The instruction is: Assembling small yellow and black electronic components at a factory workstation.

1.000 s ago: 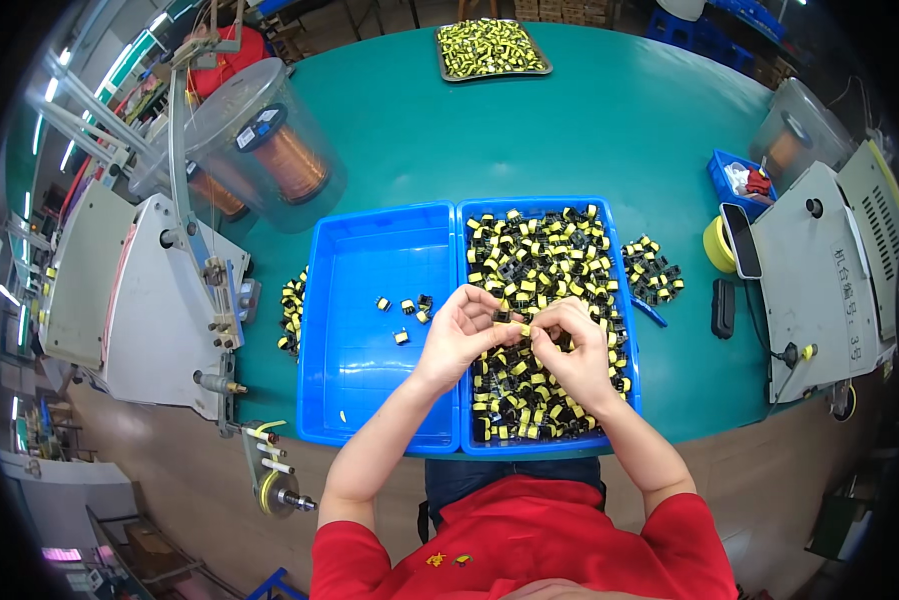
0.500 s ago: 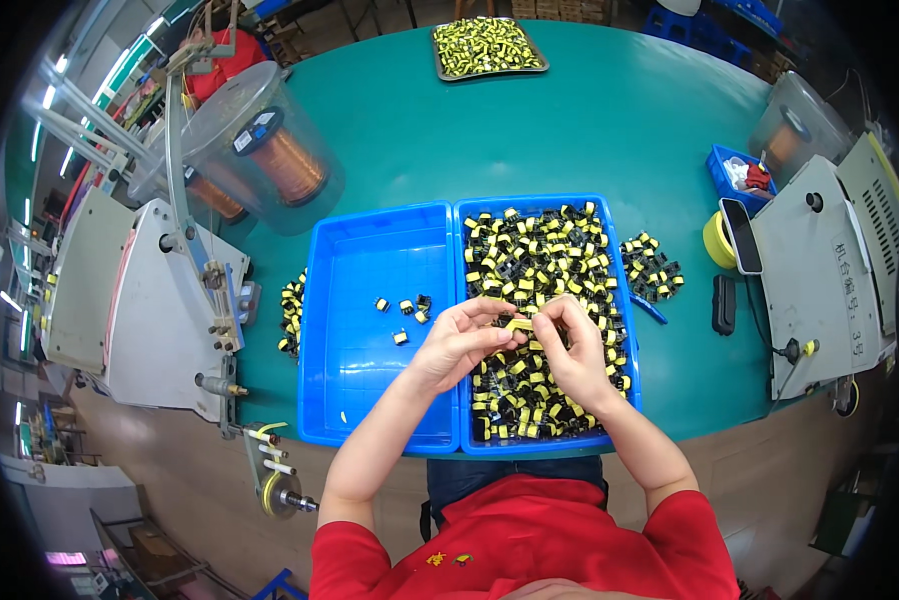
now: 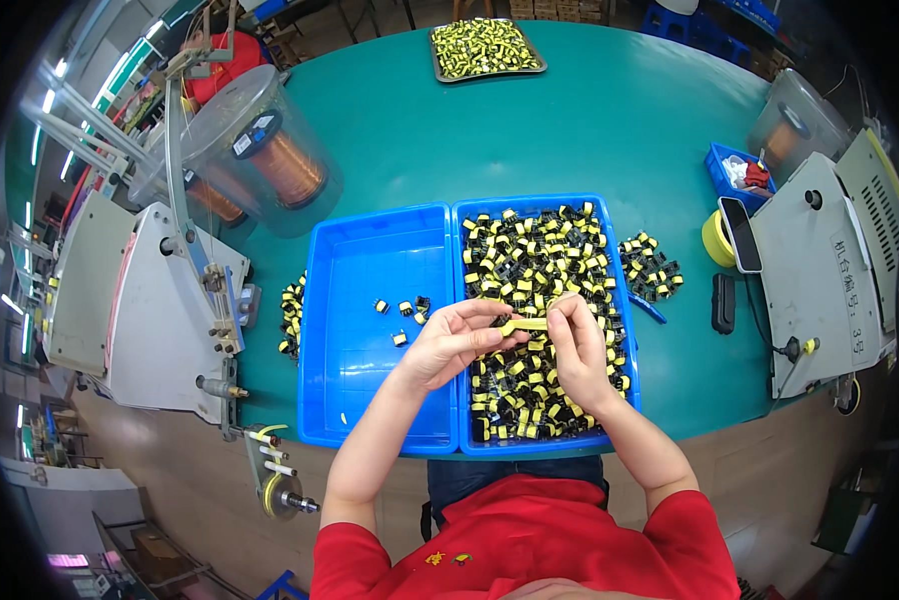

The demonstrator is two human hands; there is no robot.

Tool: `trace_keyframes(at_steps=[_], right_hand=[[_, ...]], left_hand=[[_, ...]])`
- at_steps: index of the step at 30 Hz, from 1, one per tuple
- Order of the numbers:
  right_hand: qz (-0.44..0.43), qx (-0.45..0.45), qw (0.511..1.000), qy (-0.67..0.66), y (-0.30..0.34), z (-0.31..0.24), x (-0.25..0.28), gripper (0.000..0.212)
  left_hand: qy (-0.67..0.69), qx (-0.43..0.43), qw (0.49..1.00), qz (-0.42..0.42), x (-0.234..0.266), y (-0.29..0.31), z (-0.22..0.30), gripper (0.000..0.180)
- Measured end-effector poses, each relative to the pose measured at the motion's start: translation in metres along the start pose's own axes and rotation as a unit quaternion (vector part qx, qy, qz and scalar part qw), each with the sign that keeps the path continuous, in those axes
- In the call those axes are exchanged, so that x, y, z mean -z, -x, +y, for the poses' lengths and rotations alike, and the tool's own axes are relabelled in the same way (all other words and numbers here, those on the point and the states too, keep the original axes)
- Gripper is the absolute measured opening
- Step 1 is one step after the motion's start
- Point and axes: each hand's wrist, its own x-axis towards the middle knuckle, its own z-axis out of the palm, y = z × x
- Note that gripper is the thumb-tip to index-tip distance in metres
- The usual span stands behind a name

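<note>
Over the near part of the right blue bin (image 3: pixel 634 385), my left hand (image 3: pixel 444 347) pinches a small black transformer bobbin (image 3: pixel 501 321), partly covered by the fingers. A strip of yellow tape (image 3: pixel 532 324) stretches from that bobbin to my right hand (image 3: pixel 581 358), whose thumb and fingertips close on its other end. Beneath both hands, many black bobbins wrapped in yellow tape (image 3: pixel 540 270) fill the right bin. The left blue bin (image 3: pixel 370 240) holds several similar bobbins (image 3: pixel 406 308) and a yellow scrap near its front.
Loose bobbins lie beside both bins, with a blue pen-like tool (image 3: pixel 649 309) at the right. A metal tray (image 3: pixel 490 74) of yellow parts stands far back. Machines flank the table, the left one (image 3: pixel 160 310) near copper wire spools (image 3: pixel 288 165); a phone (image 3: pixel 741 236) leans at the right.
My right hand has moved slightly to the right, away from the left. The yellow tape between the hands now shows longer and straighter. My left hand has barely moved.
</note>
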Motion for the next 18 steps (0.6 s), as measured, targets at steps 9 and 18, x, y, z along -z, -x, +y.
trace_keyframes(at_steps=[9,18], right_hand=[[-0.022,0.107,0.993,0.035,0.001,-0.002,0.001,0.011],[-0.029,0.03,0.998,-0.049,0.004,0.002,0.001,0.012]], left_hand=[[-0.048,-0.038,0.997,0.052,0.002,-0.003,0.0,0.033],[-0.069,-0.093,0.988,0.099,0.009,-0.007,-0.013,0.035]])
